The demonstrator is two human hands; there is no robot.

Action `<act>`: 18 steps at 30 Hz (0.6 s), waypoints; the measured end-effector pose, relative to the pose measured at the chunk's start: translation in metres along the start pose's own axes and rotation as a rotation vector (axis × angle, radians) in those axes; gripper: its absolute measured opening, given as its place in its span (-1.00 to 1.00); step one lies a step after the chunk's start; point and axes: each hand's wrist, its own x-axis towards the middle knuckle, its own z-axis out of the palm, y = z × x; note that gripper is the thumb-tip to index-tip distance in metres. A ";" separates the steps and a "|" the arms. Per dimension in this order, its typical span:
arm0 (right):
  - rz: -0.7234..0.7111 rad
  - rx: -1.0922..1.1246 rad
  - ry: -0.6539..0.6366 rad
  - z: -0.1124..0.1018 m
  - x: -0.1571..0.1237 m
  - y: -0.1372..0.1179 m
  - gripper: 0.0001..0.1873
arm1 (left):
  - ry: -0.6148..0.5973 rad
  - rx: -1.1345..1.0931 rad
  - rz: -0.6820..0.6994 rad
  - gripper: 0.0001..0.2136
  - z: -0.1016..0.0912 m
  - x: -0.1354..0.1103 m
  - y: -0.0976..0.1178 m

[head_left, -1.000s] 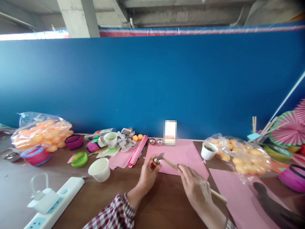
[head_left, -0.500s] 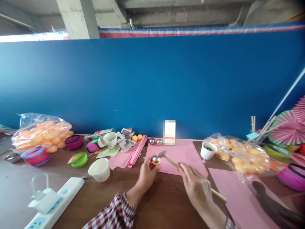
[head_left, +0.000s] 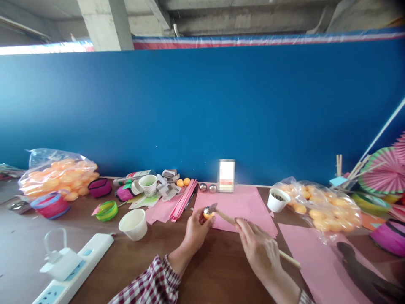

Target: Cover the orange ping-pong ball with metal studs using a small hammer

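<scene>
My left hand pinches a small orange ball partly coated in silver, holding it above the near edge of a pink paper sheet. My right hand grips a wooden-handled brush; its silver-loaded tip touches the top of the ball. Two silver balls lie on the far edge of the pink sheet. Behind them a small white card stands against the blue wall.
A white paper cup stands left of my left hand, a second cup to the right. Bags of orange balls lie at both sides. A power strip lies front left. Paper fans and baskets crowd the right.
The brush tip has come back onto the ball's top after lifting slightly off it. Both hands stay in nearly the same place.
</scene>
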 end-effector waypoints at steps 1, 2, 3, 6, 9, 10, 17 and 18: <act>-0.008 -0.010 -0.008 0.000 0.000 0.000 -0.71 | 0.001 0.013 -0.002 -0.66 0.000 0.000 0.000; -0.010 -0.015 -0.003 0.000 0.000 0.000 -0.71 | 0.006 0.030 0.000 -0.65 0.000 0.000 0.000; -0.008 -0.014 0.014 0.000 0.000 -0.001 -0.71 | 0.013 0.049 0.003 -0.65 0.000 0.000 0.000; -0.011 0.005 0.030 0.000 0.000 0.000 -0.71 | 0.043 0.092 0.015 -0.67 -0.002 0.001 -0.003; -0.029 -0.016 -0.033 0.002 -0.001 0.000 -0.71 | 0.066 0.136 0.032 -0.62 -0.003 0.002 -0.007; -0.028 -0.022 -0.039 0.002 -0.001 0.000 -0.71 | 0.067 0.144 0.041 -0.61 -0.004 0.003 -0.008; 0.036 0.011 0.036 -0.002 0.001 0.003 -0.72 | 0.064 0.129 0.070 -0.54 -0.002 0.002 -0.007; 0.035 0.013 0.037 -0.002 0.001 0.003 -0.72 | 0.066 0.144 0.075 -0.56 -0.002 0.002 -0.007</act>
